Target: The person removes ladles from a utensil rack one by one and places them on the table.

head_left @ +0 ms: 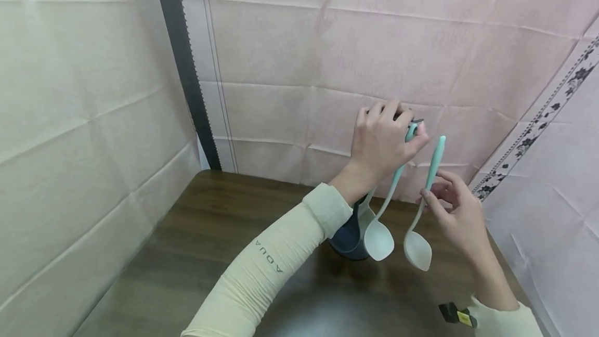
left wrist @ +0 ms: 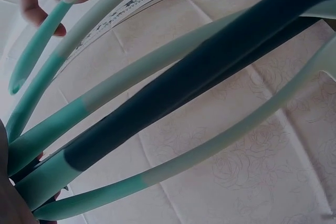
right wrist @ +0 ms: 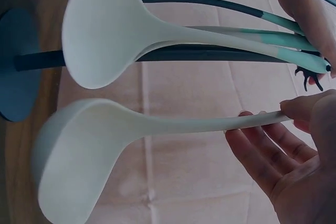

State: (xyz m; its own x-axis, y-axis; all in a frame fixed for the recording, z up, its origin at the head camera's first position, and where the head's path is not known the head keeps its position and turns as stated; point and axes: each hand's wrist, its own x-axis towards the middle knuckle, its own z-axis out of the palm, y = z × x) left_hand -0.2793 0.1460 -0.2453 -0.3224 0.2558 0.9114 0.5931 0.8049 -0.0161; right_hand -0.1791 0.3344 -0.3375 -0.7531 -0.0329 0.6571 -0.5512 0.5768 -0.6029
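Note:
My right hand (head_left: 460, 217) pinches a white ladle (head_left: 418, 250) with a mint-green handle, thumb against fingers partway along it. Its bowl hangs down above the table, apart from the other utensils. Up at the top of a dark blue utensil stand (right wrist: 39, 61), my left hand (head_left: 380, 137) grips around the crown and handle ends. Black hooks (right wrist: 310, 77) poke out below that hand in the right wrist view. A second white ladle (head_left: 379, 241) hangs on the stand's near side. Behind it hang several more utensils, including one with a dark blue shaft (left wrist: 157, 93).
The stand's round base is on a brown wooden table (head_left: 187, 254). Pale creased cloth (head_left: 281, 56) rises behind the table, with more cloth at left and right. Beside my right sleeve (head_left: 505, 321) is a small black and yellow item (head_left: 456, 314).

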